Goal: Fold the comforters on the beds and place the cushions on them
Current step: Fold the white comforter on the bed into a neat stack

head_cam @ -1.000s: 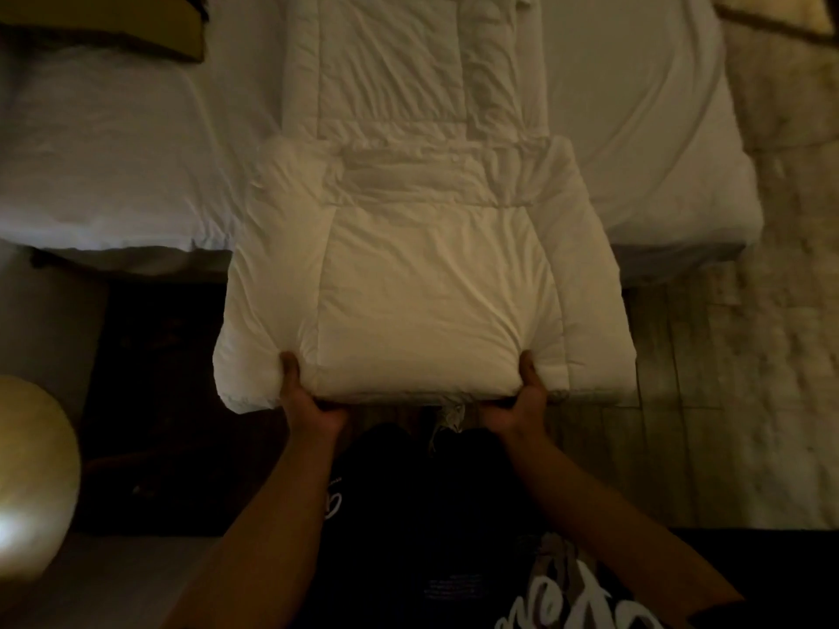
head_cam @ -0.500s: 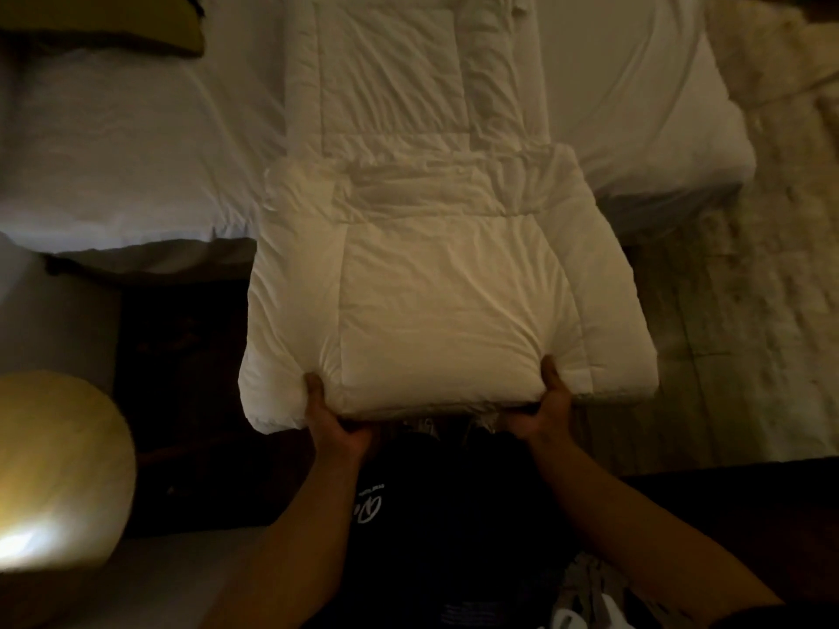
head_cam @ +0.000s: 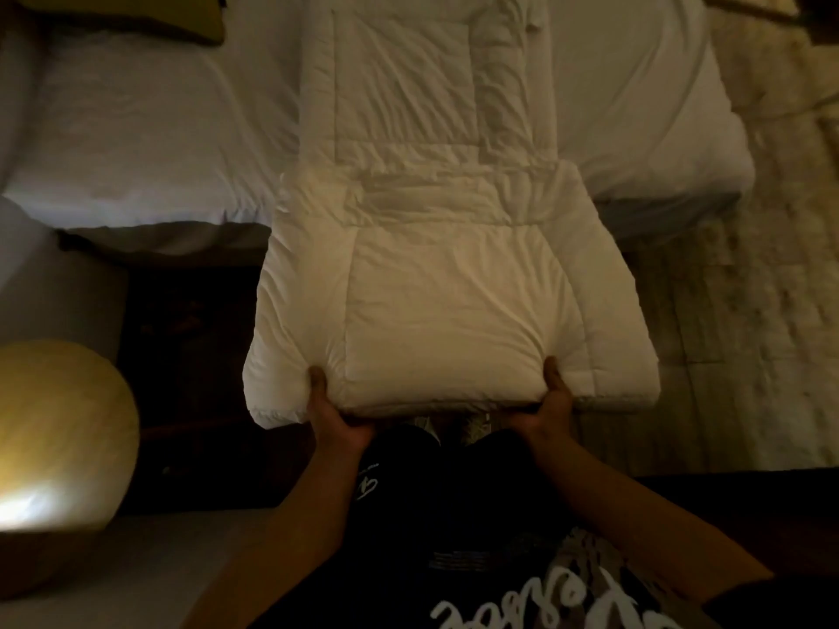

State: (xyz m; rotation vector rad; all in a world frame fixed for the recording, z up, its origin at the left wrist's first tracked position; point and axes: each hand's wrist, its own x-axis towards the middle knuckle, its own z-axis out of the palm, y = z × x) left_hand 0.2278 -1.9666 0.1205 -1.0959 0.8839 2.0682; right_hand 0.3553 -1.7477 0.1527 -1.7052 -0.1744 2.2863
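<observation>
Fingers: on both hands only the thumbs show, pressed down on top of the near edge of the white comforter (head_cam: 454, 283); the other fingers are tucked underneath, so it reads as a pinch of the folded edge, though how they lie below I cannot tell.
Left hand (head_cam: 333, 413): grips the near edge left of centre, thumb sunk into the padding.
Right hand (head_cam: 551, 404): grips the same edge right of centre, level with the other hand.
Comforter: already narrowed into a long band that runs across the bed (head_cam: 136, 129) and off its side towards the person; the near end is doubled over into a thick pad, held up clear of the floor at about waist height.
Done so far: the lengthwise folds look finished, and one crosswise fold at the near end as well.
Left to do: by my reckoning the pad has to be carried or rolled forward onto the stretch lying on the mattress, and squared up there.
Cushions: one olive cushion (head_cam: 136, 20) lies at the far left of the bed, well apart from the comforter; none rests on the folded bedding yet.
Other beds: a pale surface at the lower left may be a second bed, but no comforter shows there.
Floor: pale rug (head_cam: 749, 333) to the right, dark boards to the left.
</observation>
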